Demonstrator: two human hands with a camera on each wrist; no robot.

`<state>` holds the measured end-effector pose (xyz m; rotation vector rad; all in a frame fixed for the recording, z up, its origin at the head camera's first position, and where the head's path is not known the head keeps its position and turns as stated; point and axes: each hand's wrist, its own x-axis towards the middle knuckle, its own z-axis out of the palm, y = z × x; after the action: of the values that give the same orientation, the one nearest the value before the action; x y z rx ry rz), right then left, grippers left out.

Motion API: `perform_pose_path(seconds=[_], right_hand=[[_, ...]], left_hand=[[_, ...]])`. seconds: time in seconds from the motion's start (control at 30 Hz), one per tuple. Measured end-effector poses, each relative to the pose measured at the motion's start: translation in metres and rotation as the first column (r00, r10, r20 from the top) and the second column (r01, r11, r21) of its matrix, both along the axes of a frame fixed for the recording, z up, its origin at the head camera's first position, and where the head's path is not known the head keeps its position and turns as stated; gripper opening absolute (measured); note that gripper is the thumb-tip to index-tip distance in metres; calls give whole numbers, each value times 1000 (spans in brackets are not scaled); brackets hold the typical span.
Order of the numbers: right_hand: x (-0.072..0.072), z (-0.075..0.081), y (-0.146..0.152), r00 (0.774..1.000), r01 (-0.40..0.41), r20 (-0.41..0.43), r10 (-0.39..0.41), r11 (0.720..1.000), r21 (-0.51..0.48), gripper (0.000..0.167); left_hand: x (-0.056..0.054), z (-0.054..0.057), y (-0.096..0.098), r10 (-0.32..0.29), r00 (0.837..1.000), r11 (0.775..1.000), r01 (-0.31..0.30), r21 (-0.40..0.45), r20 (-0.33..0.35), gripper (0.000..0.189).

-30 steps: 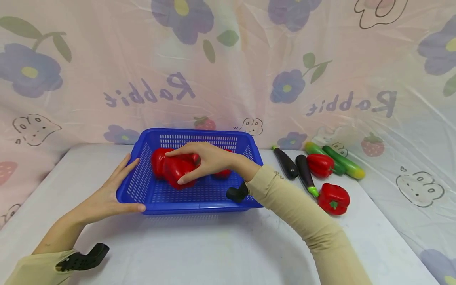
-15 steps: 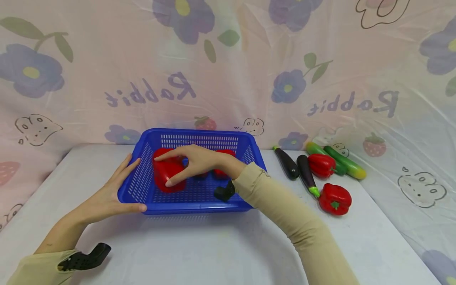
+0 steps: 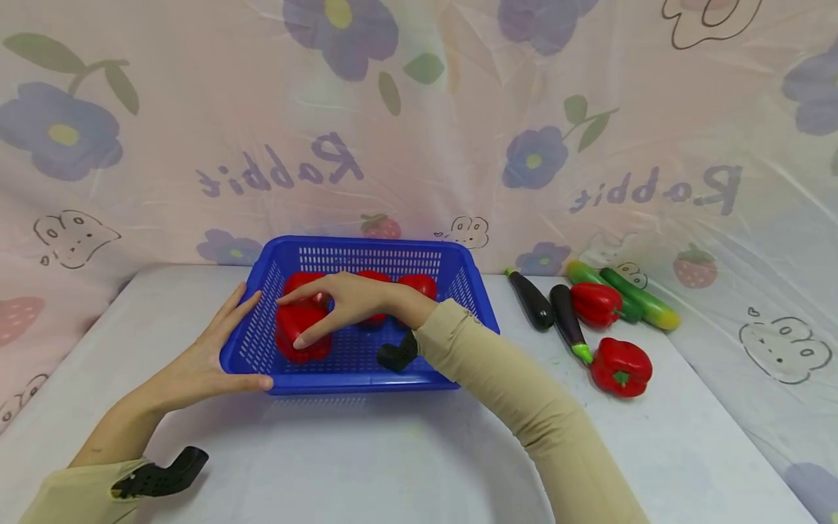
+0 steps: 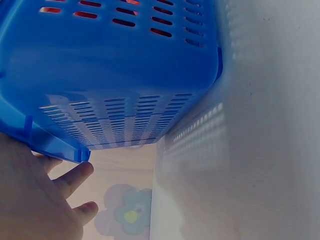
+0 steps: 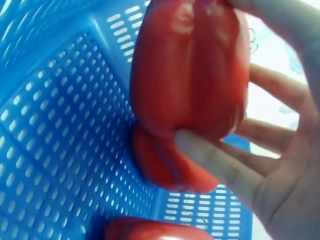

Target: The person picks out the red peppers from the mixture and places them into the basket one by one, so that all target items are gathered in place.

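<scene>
My right grip (image 3: 350,297) pinches a red pepper (image 5: 190,70) between thumb and fingers, inside the blue basket (image 3: 366,381) around nine o'clock, with a second pepper (image 3: 302,279) close by at twelve and open basket floor toward four. My left grip (image 3: 196,360) is spread over the basket's edge, fingers at ten o'clock, thumb at eight.

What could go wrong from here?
The glossy held bell pepper might slip from the right grip. It could also bump the neighbouring bell pepper close behind it. The left grip touches only one end of the blue basket, so a knock from the overhanging right sleeve might swing the other.
</scene>
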<state>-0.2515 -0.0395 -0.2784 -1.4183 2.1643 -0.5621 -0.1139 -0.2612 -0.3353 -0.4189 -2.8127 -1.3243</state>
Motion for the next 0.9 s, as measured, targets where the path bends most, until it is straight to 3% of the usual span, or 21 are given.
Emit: perform_pose_path(seconds=[0.37, 0.7, 0.9], right_hand=[[-5, -6, -9, 999, 12, -51, -12, 1000, 0, 56], [-4, -5, -2, 995, 54, -89, -53, 999, -2, 56], [-7, -6, 7, 994, 58, -87, -66, 994, -97, 55]], left_hand=[[0, 2, 0, -2, 1000, 1000, 2, 9, 1, 114], [1, 1, 0, 4, 1000, 1000, -4, -10, -3, 116], [1, 1, 1, 3, 1000, 1000, -3, -15, -5, 116]])
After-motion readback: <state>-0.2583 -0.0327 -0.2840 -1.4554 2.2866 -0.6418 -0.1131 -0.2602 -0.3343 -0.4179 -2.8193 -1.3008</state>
